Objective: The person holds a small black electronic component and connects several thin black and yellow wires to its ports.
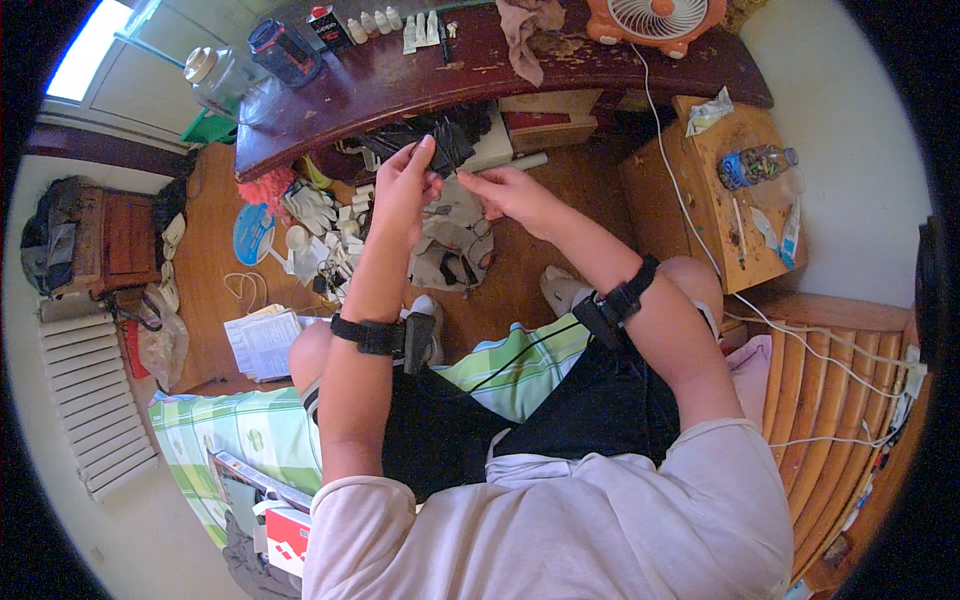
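Observation:
Both arms reach forward over my knees toward the dark red desk (400,95). My left hand (403,190) is closed, thumb raised and fingers curled. Just right of it, my right hand (508,195) pinches with thumb and forefinger. A small dark, thin thing seems to lie between the fingertips, but it blends into the black plastic (455,140) behind and I cannot make it out. Below the hands, a pale crumpled bag (450,245) lies on the floor. Black straps with dark modules (365,337) sit on both forearms.
A jar (210,75), small bottles (368,25), a cloth (525,40) and an orange fan (655,20) stand along the desk. At right, a wooden cabinet (745,215) bears a plastic bottle (757,167); a white cable (672,170) hangs past it. Papers (262,343) lie on the floor.

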Available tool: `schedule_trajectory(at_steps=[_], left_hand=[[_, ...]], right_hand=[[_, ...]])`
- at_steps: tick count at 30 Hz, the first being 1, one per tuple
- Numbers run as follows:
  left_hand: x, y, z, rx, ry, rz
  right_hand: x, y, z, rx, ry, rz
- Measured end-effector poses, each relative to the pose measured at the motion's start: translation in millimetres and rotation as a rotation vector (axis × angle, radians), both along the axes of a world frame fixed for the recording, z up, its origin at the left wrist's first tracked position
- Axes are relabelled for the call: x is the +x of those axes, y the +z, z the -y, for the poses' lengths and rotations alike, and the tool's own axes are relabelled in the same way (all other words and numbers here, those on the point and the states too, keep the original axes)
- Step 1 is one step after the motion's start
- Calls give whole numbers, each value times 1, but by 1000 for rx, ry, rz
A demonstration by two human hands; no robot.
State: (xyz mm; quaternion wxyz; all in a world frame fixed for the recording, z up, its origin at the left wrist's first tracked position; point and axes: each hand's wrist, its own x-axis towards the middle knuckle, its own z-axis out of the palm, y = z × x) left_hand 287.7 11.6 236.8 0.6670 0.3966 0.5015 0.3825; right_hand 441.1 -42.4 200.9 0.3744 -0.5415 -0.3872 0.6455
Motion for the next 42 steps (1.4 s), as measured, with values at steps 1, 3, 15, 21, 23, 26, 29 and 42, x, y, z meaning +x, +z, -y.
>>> schedule_trajectory(at_steps=[1, 3, 15, 21, 23, 26, 29, 42], left_hand=[[-1, 0, -1, -2, -38, 77], [-4, 2, -3, -3, -75, 154], [-2, 17, 5, 102, -586, -59], [-2, 9, 4, 154, -575, -206], [0, 9, 5, 147, -569, -272], [-1, 8, 6, 168, -558, -292], [-1, 4, 5, 179, -567, -316], [7, 0, 10, 218, -384, -489]], right_hand=[[2, -1, -1, 1, 2, 0], [8, -2, -3, 16, 27, -103], [39, 4, -17, -102, -171, -385], [43, 0, -18, -73, -98, -240], [41, 2, -18, -19, -63, -164], [36, 4, -18, 3, -61, -54], [33, 1, -18, 273, -108, 253], [24, 4, -16, 480, -172, 314]])
